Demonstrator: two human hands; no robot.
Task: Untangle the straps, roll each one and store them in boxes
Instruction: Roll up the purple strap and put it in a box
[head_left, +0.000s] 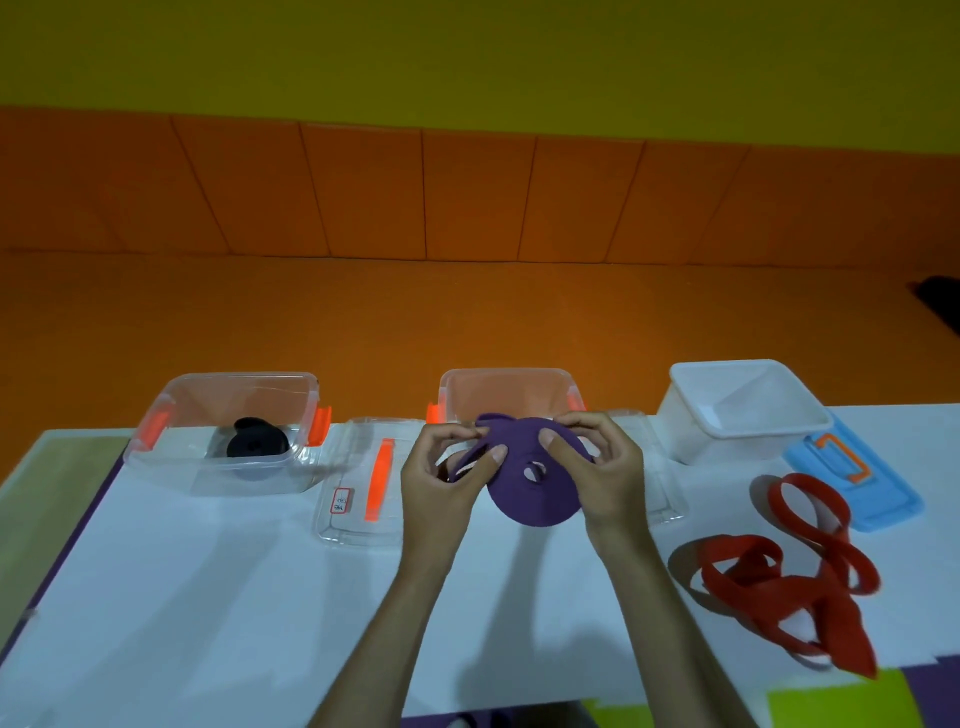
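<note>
Where the counter (208, 597) starts at your left, a clear box (239, 375) with orange clips holds a rolled black strap (257, 444). Just right of it, a clear lid (358, 514) with an orange handle lies flat. Your left hand (441, 483) pinches a loose length of the purple strap (524, 493) between thumb and fingers. That strap, mostly wound into a flat coil, is held above the counter in front of a second clear box (504, 372). Your right hand (608, 467) grips the coil, thumb on its face, fingers curled round its far edge. Further right stands an open white box (727, 447), with a blue lid (878, 499) flat beside it. Nearer you, the red strap (779, 582) lies in tangled loops on the counter, untouched.
</note>
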